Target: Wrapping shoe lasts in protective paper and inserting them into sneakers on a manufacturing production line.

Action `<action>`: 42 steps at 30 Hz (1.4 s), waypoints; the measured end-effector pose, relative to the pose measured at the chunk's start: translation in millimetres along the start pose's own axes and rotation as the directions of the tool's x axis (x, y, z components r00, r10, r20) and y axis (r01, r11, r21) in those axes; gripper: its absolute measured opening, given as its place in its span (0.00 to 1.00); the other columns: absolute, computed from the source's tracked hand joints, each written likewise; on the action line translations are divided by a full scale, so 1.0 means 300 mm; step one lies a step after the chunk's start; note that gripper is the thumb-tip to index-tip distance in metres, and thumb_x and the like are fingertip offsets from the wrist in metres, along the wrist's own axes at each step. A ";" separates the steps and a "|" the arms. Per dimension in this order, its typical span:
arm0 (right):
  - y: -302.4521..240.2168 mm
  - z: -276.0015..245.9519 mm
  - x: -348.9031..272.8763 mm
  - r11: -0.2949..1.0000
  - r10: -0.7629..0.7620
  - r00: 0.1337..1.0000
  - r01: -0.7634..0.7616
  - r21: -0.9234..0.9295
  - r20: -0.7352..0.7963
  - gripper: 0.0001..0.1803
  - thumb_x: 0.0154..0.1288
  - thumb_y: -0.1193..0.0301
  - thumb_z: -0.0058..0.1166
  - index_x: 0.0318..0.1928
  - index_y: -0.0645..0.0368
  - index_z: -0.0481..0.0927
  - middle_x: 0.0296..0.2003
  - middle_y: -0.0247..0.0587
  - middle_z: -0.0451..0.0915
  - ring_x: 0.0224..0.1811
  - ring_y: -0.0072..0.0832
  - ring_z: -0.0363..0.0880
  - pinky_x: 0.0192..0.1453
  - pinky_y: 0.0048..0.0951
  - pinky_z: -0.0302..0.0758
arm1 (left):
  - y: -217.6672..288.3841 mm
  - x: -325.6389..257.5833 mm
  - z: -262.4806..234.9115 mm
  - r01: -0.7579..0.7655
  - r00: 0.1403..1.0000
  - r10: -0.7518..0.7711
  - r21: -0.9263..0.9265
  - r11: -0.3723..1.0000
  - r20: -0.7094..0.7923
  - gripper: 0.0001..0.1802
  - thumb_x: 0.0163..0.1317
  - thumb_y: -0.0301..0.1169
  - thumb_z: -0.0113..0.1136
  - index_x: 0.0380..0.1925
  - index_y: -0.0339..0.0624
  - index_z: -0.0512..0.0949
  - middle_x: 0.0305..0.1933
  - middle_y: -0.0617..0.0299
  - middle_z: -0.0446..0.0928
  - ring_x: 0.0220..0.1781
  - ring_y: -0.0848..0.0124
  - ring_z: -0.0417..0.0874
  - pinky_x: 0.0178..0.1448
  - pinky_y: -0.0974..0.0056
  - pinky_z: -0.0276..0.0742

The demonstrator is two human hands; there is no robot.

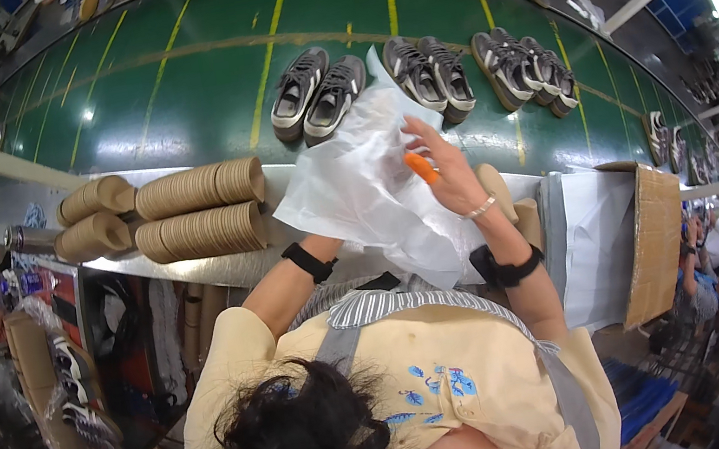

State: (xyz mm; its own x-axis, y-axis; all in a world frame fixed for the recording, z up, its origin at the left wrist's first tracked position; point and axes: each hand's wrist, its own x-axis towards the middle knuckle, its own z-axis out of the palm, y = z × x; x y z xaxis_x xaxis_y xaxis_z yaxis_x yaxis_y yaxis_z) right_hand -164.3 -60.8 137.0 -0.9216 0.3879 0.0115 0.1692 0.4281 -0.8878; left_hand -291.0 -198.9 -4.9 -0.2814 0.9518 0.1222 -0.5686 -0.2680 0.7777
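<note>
The left forearm [279,279] reaches in from the near left, its hand hidden by crumpled white paper [343,180], so its grip cannot be told. The right hand [452,174], an orange finger cover [422,167] on one finger, bends over the paper's right side, fingers loosely parted around nothing visible. The paper overlaps the green belt's [200,109] near edge, beside grey shoes [335,97].

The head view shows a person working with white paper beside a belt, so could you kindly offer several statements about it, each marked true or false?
1. White paper hides the left hand. True.
2. The belt is red. False: it is green with yellow lines.
3. An orange cover is on the right hand. True.
4. The cardboard box stands left of the paper. False: it stands to the right.
5. Stacked brown pieces lie left of the paper. True.
</note>
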 end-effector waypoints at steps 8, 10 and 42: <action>-0.037 -0.126 0.140 0.956 -0.273 0.961 0.267 -0.119 -0.033 0.53 0.47 0.67 0.68 0.67 0.65 0.46 0.59 0.56 0.64 0.59 0.47 0.69 0.62 0.36 0.66 | 0.130 0.157 0.077 0.168 0.825 -0.368 0.436 0.884 0.429 0.39 0.56 0.42 0.63 0.61 0.32 0.59 0.59 0.53 0.70 0.60 0.64 0.71 0.63 0.59 0.66; -0.073 -0.237 0.175 0.846 -0.310 0.950 0.253 -0.469 -0.047 0.52 0.43 0.69 0.68 0.65 0.66 0.49 0.55 0.56 0.65 0.55 0.49 0.70 0.58 0.38 0.69 | 0.143 0.156 0.109 0.175 0.746 -0.467 0.537 0.825 0.474 0.41 0.55 0.43 0.63 0.62 0.32 0.58 0.61 0.53 0.69 0.61 0.64 0.70 0.64 0.59 0.65; 0.027 -0.255 -0.134 0.866 -0.264 0.809 -0.041 -0.498 -0.525 0.55 0.38 0.71 0.70 0.65 0.69 0.49 0.39 0.61 0.77 0.39 0.55 0.79 0.42 0.44 0.76 | 0.126 0.462 0.628 -0.342 0.709 0.705 0.878 0.334 0.008 0.13 0.62 0.35 0.59 0.42 0.40 0.73 0.29 0.52 0.79 0.30 0.55 0.82 0.32 0.59 0.75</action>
State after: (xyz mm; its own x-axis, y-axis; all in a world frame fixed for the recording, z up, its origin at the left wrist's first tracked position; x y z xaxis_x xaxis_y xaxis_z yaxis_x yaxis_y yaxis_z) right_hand -99.2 -10.5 164.5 -0.6074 0.6292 0.4849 0.3580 0.7618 -0.5400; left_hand -205.8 -49.0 157.7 -0.5940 0.4872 0.6402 0.5854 -0.2841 0.7593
